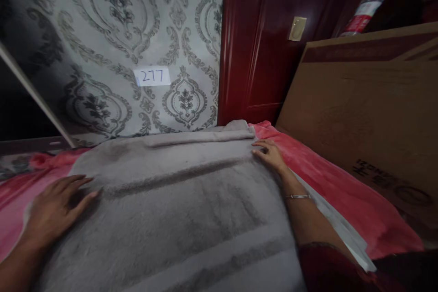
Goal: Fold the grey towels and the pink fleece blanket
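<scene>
Grey towel (185, 200) lies spread flat over a red blanket (335, 187) on the bed, reaching toward the wall-side edge. Far edge already turned over into a narrow fold (201, 137); the rest is still one open layer, a few creases left.

Left hand (56, 207) open, palm down, pressing the towel's left edge. Right hand (270, 153) open, fingers flat on the towel's far right corner, beside the fold end. Neither grips cloth.

Cardboard box (366, 114) leans at the bed's right edge. Paper label "277" (152, 76) on the wallpaper.
</scene>
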### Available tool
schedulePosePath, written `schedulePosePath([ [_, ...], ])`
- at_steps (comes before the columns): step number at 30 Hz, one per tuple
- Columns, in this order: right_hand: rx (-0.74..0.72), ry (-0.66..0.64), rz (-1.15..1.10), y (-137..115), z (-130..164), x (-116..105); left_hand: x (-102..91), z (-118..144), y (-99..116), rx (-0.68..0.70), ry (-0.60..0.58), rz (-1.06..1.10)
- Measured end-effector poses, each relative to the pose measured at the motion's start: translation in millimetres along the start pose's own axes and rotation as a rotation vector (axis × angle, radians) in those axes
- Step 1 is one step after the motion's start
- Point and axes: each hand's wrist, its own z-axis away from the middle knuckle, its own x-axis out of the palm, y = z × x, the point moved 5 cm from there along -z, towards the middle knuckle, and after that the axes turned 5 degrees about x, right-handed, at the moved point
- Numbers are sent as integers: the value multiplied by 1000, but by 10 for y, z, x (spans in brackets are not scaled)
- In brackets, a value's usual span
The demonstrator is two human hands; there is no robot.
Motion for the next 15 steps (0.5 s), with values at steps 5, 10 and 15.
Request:
schedulePosePath([
  [5,-107,-244,139,-84,70,272,191,20,-59,133,-81,-96],
  [10,-86,-294,203,-39,66,270,248,20,-205,122,-119,-126],
  [15,-50,-327,139,-14,67,230,237,66,-236,106,-135,-145],
])
